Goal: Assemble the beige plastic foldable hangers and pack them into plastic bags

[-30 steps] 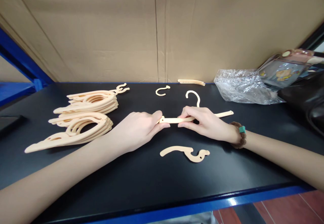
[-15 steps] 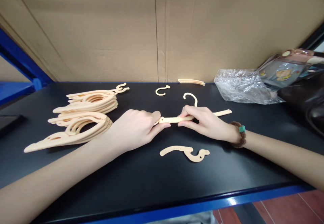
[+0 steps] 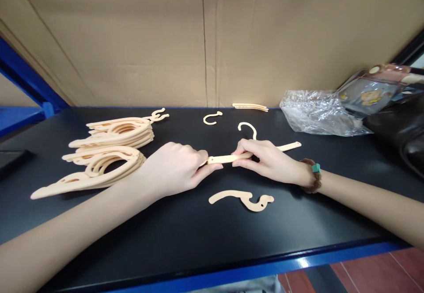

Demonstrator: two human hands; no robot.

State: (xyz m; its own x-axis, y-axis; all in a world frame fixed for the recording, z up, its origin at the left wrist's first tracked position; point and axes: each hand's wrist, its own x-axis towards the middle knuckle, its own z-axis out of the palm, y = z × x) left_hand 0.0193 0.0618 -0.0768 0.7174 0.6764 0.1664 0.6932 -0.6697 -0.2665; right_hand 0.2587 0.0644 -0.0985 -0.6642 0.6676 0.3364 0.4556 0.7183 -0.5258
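From my head view, I'm working over a black tabletop with a blue frame edge along its near side. Brown cardboard stands up behind it, and red floor tiles show low on the right. On the far right of the top lie crinkled clear plastic, a printed pouch and a shiny black bag; two piles of folded hanger parts, the far pile and the near pile, sit to the left.

The pale hanger is in front of me, near the middle, between and in both my hands. Its long axis runs left to right, the right end angled a little away from me, and its hook points toward the cardboard, curling open to the left.

My left hand is closed on the left end, thumb beneath; my right hand, below a brown wristband, pinches the bar under the hook. A loose curved piece lies nearer me, while a small hook piece and some thin strips lie beyond my hands
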